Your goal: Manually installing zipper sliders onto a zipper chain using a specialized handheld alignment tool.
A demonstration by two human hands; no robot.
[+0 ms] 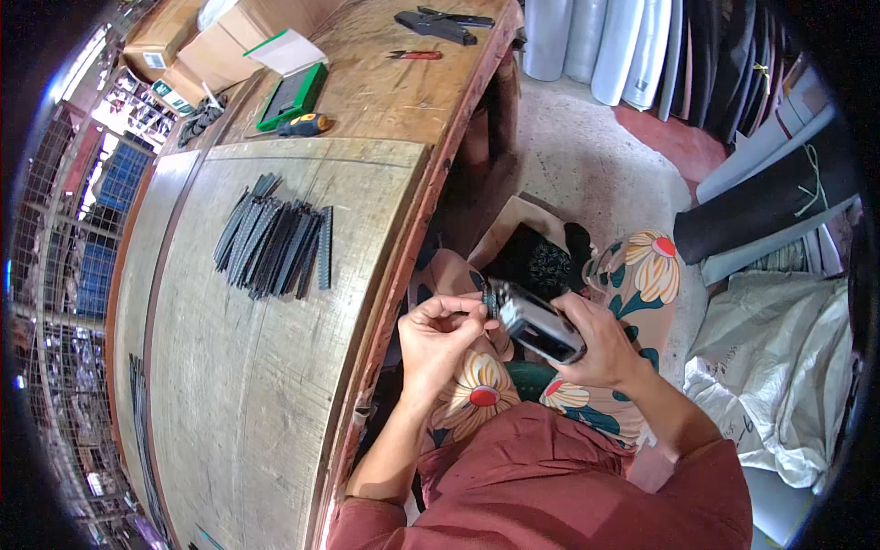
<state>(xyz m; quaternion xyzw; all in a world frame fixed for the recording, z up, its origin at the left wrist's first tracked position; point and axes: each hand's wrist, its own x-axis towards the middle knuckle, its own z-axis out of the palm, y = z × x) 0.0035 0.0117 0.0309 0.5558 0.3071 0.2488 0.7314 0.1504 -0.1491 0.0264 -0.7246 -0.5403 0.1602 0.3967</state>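
Over my lap, my left hand (438, 346) pinches the end of a short dark strip (492, 302) between thumb and fingertips. My right hand (598, 341) is wrapped round a black and silver hand tool (541, 328) that looks like a stapler. The tool's front end lies right beside the strip; whether it touches I cannot tell. On the wooden table to my left lies a pile of dark, ridged strips (275, 240). Below my hands, an open carton (513, 209) with black pieces inside stands just beyond my knees.
Further up the table are a green box with its lid raised (295, 96), a screwdriver (305, 125), a small red-handled tool (417, 55) and a black tool (445, 26). Rolls of material (605, 55) stand at the back right. A white sack (775, 367) lies at right.
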